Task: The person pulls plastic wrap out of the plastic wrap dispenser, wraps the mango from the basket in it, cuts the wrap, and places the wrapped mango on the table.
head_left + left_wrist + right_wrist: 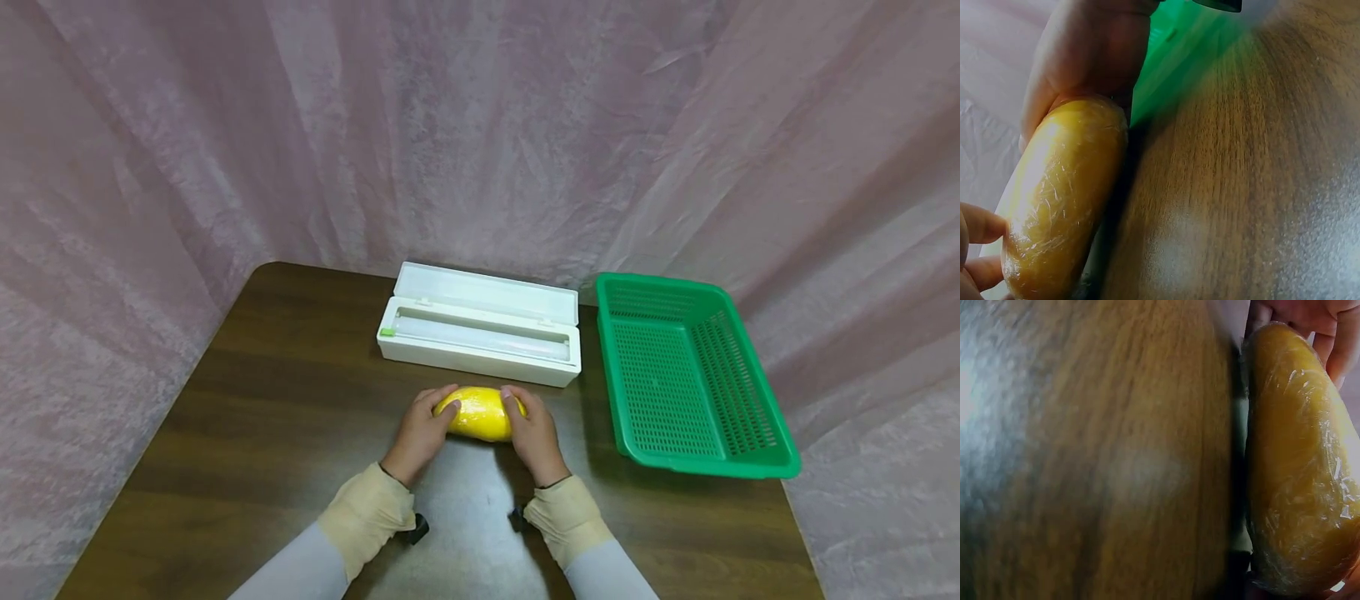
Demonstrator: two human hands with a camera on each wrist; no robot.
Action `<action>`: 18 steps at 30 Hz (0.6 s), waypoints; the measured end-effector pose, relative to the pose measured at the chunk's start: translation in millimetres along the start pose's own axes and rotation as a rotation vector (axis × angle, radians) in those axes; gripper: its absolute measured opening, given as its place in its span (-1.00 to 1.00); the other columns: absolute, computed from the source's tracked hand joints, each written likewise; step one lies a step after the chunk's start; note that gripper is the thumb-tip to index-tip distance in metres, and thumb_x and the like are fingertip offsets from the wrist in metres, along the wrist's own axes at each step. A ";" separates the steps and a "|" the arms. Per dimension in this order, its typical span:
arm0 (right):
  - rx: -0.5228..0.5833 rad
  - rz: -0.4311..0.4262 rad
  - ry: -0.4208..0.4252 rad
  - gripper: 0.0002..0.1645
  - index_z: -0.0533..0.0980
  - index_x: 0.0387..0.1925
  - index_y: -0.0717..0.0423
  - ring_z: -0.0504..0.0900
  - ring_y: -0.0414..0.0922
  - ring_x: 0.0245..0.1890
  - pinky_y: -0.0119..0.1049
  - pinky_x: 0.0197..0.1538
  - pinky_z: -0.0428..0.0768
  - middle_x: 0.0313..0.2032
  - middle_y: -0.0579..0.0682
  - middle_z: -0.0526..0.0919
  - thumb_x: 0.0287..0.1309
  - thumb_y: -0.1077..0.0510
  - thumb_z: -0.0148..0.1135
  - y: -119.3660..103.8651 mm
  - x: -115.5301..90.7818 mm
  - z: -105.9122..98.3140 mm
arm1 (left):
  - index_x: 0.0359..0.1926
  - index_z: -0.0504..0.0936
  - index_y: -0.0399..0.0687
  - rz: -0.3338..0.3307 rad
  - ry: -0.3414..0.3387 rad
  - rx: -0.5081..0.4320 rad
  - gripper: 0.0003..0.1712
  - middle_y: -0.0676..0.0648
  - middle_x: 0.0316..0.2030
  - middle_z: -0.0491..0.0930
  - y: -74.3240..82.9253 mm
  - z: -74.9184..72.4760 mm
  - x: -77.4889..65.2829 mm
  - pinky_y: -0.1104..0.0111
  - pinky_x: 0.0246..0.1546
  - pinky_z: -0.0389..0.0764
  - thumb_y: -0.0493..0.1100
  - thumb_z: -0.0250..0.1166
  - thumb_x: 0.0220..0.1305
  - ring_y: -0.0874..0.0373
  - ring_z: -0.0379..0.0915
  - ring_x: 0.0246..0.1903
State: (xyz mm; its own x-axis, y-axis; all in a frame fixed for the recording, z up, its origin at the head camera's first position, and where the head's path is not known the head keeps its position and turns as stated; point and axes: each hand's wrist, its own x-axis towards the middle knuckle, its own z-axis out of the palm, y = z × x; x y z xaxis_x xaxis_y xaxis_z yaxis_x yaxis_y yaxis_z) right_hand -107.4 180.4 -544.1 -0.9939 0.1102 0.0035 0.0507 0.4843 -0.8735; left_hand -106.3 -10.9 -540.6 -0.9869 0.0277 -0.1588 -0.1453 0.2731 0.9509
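Note:
A smooth yellow oblong thing [480, 414], wrapped in crinkled clear film, is held crosswise between my two hands at the middle of the table. My left hand [420, 429] grips its left end, the thumb lying on top. On the opposite end my right hand [536, 433] holds it the same way, thumb over the upper side. The left wrist view shows the film's wrinkles shining on the yellow thing [1063, 194], with left fingertips [986, 225] touching its side. In the right wrist view the wrapped yellow thing [1297, 462] hides most of my right hand.
Just beyond my hands stands a long white box [480, 361] with its lid [487, 292] raised, holding a roll of clear film [480, 335]. A green perforated basket [618, 392] is at the right. Pink curtains [480, 142] hang behind the brown wooden table [300, 400].

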 end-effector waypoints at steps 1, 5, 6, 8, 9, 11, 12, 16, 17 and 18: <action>-0.008 0.000 -0.002 -0.54 0.63 0.13 0.07 0.58 0.13 0.19 0.06 0.34 0.44 0.10 0.15 0.66 0.47 -0.11 0.09 -0.5 -0.1 0.3 | 0.32 0.54 -0.12 -0.002 0.003 0.008 -0.52 -0.24 0.29 0.45 -0.1 -0.3 -0.2 -0.03 0.35 0.37 -0.12 0.22 0.45 -0.18 0.35 0.34; -0.029 -0.002 0.005 -0.53 0.64 0.13 0.07 0.59 0.13 0.17 0.07 0.32 0.46 0.09 0.15 0.66 0.47 -0.13 0.08 -1.3 -0.9 1.6 | 0.36 0.50 -0.14 0.000 0.011 0.040 -0.49 -0.27 0.31 0.45 -0.2 -1.6 -0.8 -0.05 0.38 0.34 -0.11 0.21 0.46 -0.21 0.33 0.36; -0.034 -0.005 0.009 -0.53 0.64 0.13 0.07 0.59 0.13 0.17 0.07 0.32 0.46 0.09 0.15 0.66 0.47 -0.13 0.08 -1.3 -1.0 1.9 | 0.37 0.48 -0.15 -0.001 0.011 0.049 -0.47 -0.27 0.32 0.45 -0.2 -1.8 -0.8 -0.06 0.40 0.32 -0.10 0.20 0.46 -0.21 0.32 0.38; -0.039 -0.003 0.010 -0.52 0.63 0.14 0.05 0.59 0.13 0.18 0.07 0.32 0.46 0.09 0.14 0.65 0.48 -0.14 0.06 -1.0 -1.6 2.2 | 0.40 0.44 -0.18 -0.007 0.011 0.049 -0.43 -0.29 0.35 0.43 -0.3 -2.1 -0.7 -0.07 0.42 0.29 -0.07 0.19 0.47 -0.23 0.29 0.40; -0.044 -0.005 0.007 -0.51 0.62 0.16 0.05 0.59 0.13 0.18 0.07 0.32 0.46 0.10 0.14 0.65 0.49 -0.16 0.05 -0.3 -1.7 2.3 | 0.42 0.41 -0.19 -0.012 0.009 0.044 -0.41 -0.30 0.36 0.43 -0.1 -2.1 -0.3 -0.07 0.42 0.28 -0.06 0.19 0.47 -0.23 0.29 0.41; -0.057 -0.005 -0.004 -0.47 0.59 0.21 0.03 0.57 0.13 0.20 0.08 0.33 0.45 0.13 0.14 0.63 0.50 -0.19 0.01 0.3 -2.4 2.1 | 0.44 0.36 -0.23 -0.021 0.000 0.021 -0.37 -0.32 0.37 0.41 0.2 -2.1 0.4 -0.08 0.43 0.26 -0.05 0.17 0.47 -0.23 0.27 0.42; -0.060 -0.004 -0.012 -0.45 0.56 0.24 0.02 0.56 0.14 0.22 0.09 0.34 0.44 0.15 0.14 0.61 0.50 -0.21 0.00 0.2 -2.9 1.9 | 0.45 0.34 -0.25 -0.022 -0.005 0.008 -0.36 -0.33 0.37 0.41 0.5 -2.2 0.6 -0.08 0.44 0.26 -0.05 0.17 0.47 -0.24 0.27 0.42; -0.066 0.003 -0.047 -0.35 0.44 0.37 0.03 0.50 0.17 0.28 0.13 0.36 0.40 0.22 0.17 0.54 0.50 -0.27 -0.05 -0.5 -4.4 0.2 | 0.50 0.24 -0.25 -0.037 -0.030 -0.031 -0.32 -0.31 0.40 0.38 3.3 -4.2 1.9 -0.07 0.44 0.27 -0.05 0.13 0.50 -0.21 0.25 0.43; -0.066 0.000 -0.052 -0.33 0.42 0.38 0.04 0.49 0.17 0.29 0.14 0.36 0.39 0.23 0.17 0.53 0.50 -0.27 -0.06 -0.9 -4.8 -0.4 | 0.51 0.22 -0.25 -0.036 -0.031 -0.035 -0.32 -0.31 0.40 0.37 4.3 -5.2 2.1 -0.07 0.43 0.27 -0.05 0.12 0.51 -0.21 0.25 0.43; -0.062 0.000 -0.054 -0.31 0.41 0.40 0.05 0.48 0.17 0.30 0.15 0.37 0.38 0.24 0.17 0.52 0.49 -0.28 -0.06 -1.7 -5.1 -1.1 | 0.51 0.21 -0.24 -0.037 -0.027 -0.037 -0.32 -0.31 0.41 0.36 5.6 -6.5 2.4 -0.07 0.43 0.28 -0.05 0.11 0.52 -0.21 0.26 0.42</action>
State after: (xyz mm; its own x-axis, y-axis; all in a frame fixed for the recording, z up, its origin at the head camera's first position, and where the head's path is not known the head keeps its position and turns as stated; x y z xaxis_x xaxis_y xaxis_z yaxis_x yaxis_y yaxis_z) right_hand -102.4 180.0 -542.1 -0.9977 0.0634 -0.0241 0.0545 0.5377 -0.8414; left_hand -109.9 -15.5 -533.9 -0.9786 0.0445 -0.2007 -0.1847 0.2387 0.9534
